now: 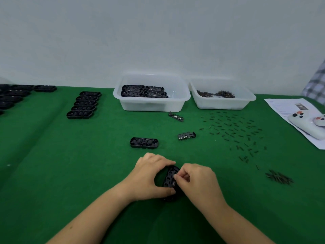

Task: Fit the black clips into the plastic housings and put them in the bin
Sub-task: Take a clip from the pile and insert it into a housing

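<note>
Housing [170,180] long axis runs away from person, both hands gripping.

A green cloth [52,155] covers the table, and a pale wall [158,32] rises behind it. At the far right edge a printed sheet of paper [284,106] lies flat, with a white game controller [306,123] resting on it. A checked fabric [316,85] shows beyond, partly cut off.

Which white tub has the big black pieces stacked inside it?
The left white tub, beside the row of housings; black housings are stacked inside. The right tub holds only small dark bits.
</note>
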